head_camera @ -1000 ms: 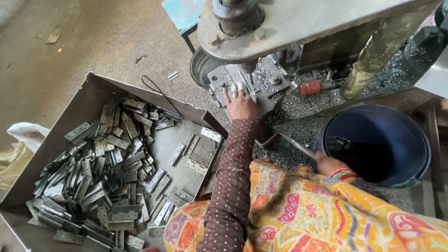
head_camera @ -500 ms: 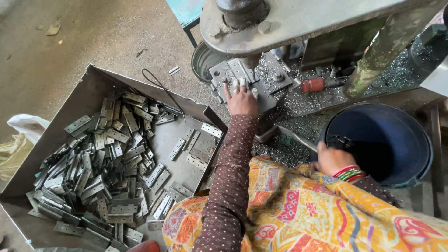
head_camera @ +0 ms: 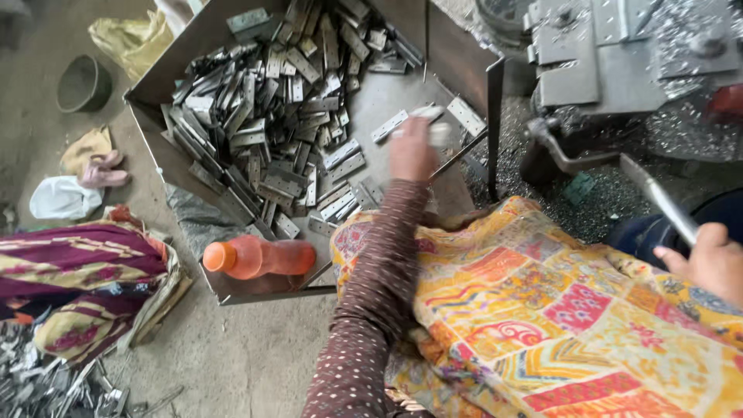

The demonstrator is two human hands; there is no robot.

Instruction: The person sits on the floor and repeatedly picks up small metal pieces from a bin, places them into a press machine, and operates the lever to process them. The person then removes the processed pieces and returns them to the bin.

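While the left hand (head_camera: 412, 149) blurs over the tray (head_camera: 457, 58), grip unclear, the right hand (head_camera: 708, 262) grips a lever (head_camera: 658, 197).

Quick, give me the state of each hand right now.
Left hand: over the metal tray, blurred at a flat metal piece; grip cannot be told.
Right hand: closed around the metal lever handle.

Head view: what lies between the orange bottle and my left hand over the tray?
In the head view, flat grey metal plates lie on the tray floor between the orange bottle and the left hand.
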